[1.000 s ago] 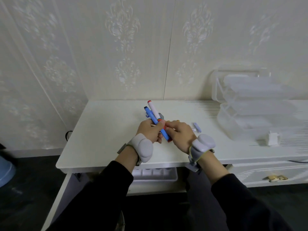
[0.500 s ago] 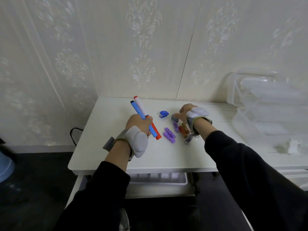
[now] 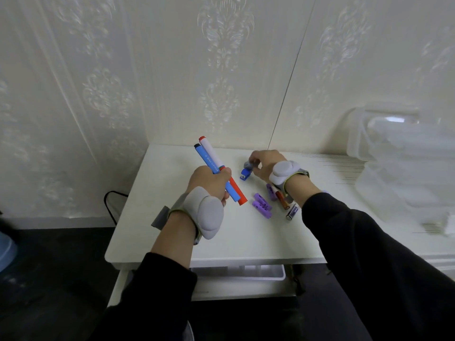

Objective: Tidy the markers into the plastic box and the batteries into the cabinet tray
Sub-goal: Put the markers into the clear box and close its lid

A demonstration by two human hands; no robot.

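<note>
My left hand [image 3: 211, 179] grips two markers together, a blue marker [image 3: 209, 163] and a white marker with red ends [image 3: 210, 150], tips pointing up and away. My right hand [image 3: 264, 163] reaches over the white table [image 3: 172, 217] and pinches a small grey piece [image 3: 248, 165] just above a small blue piece [image 3: 245, 174]. Several purple batteries [image 3: 262, 205] lie in front of the right wrist, with an orange battery [image 3: 282, 199] and a dark battery [image 3: 291, 212] beside them. The clear plastic box [image 3: 403, 168] stands at the right. A white tray [image 3: 246, 271] shows under the table's front edge.
Patterned wallpaper rises right behind the table. A black cable [image 3: 110, 203] hangs at the table's left side. A small white object [image 3: 443, 225] lies at the far right edge. Both wrists wear grey strapped bands.
The right hand has let go of the markers and reached out to the small pieces at the back of the table. The left hand keeps both markers. The view shifted left.
</note>
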